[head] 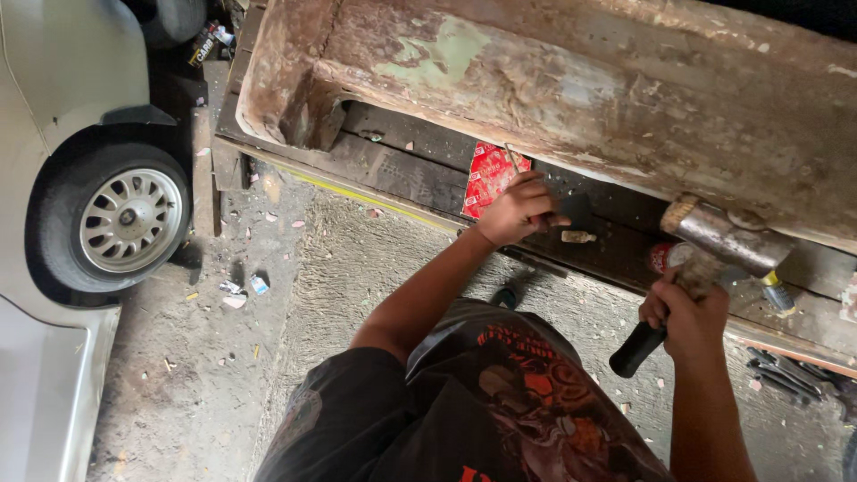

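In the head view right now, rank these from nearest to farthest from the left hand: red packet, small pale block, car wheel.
From the left hand:
1. Red packet, just left of the fingers, and small pale block, just right of them: too close to call.
2. Car wheel, far left on the floor.

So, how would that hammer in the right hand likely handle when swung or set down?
The hammer probably feels head-heavy: its metal head is thick against a slim handle. The right hand grips mid-handle, leaving the black grip end free, which may ease control. Laid down, the rounded head could roll a little.
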A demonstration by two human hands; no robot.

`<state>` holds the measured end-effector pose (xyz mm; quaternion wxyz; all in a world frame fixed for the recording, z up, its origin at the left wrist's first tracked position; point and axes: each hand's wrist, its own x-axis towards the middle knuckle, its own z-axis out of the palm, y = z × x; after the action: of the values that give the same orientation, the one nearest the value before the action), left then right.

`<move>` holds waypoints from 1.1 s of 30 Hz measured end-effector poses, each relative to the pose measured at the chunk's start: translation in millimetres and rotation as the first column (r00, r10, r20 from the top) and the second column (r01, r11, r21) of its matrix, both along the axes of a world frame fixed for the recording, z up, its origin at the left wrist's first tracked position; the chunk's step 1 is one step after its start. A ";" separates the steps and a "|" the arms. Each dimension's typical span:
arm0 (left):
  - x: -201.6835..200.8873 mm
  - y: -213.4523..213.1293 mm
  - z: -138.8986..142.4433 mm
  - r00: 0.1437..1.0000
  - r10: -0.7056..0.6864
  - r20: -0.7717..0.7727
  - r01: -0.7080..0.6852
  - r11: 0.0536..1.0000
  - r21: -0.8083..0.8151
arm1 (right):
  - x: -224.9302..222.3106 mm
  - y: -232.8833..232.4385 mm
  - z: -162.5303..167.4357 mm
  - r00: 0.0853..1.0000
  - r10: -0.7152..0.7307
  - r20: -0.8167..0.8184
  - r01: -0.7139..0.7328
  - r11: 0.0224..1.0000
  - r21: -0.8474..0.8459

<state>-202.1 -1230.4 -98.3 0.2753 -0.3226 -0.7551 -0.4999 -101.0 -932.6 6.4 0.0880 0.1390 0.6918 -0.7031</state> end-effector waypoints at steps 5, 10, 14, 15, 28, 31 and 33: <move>7.5 -3.8 2.8 0.997 -0.024 0.067 0.017 0.995 0.102 | -4.3 -4.8 4.9 0.998 0.053 -0.020 -0.053 0.998 0.027; 5.4 -10.3 7.6 0.991 -0.079 0.110 0.067 0.992 0.109 | -6.1 -8.1 7.7 0.995 0.086 -0.056 -0.087 0.996 -0.020; 4.1 -14.8 10.0 0.995 -0.059 0.081 0.047 0.990 0.134 | -6.7 -12.4 11.8 0.993 0.093 -0.066 -0.090 0.995 0.036; 2.8 -15.9 10.8 0.996 -0.057 0.062 0.049 0.991 0.125 | -6.6 -13.5 13.2 0.992 0.103 -0.068 -0.099 0.994 0.050; -4.4 -14.3 8.4 0.991 -0.130 0.023 0.128 0.989 0.075 | 7.1 -37.0 17.7 0.943 0.331 -0.012 -0.257 0.752 0.607; -7.1 -14.7 2.1 0.990 -0.139 0.016 0.137 0.986 0.098 | 16.0 -61.5 20.9 0.885 0.389 -0.257 -0.121 0.724 0.679; -12.2 -15.7 -3.1 0.987 -0.162 0.017 0.160 0.982 0.098 | 16.8 -78.7 17.7 0.873 0.473 -0.115 -0.187 0.544 0.818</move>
<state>-214.3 -1246.1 -101.4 0.2396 -0.3626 -0.7049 -0.5606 -84.2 -1011.3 24.1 0.0364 -0.0888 0.9458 -0.3103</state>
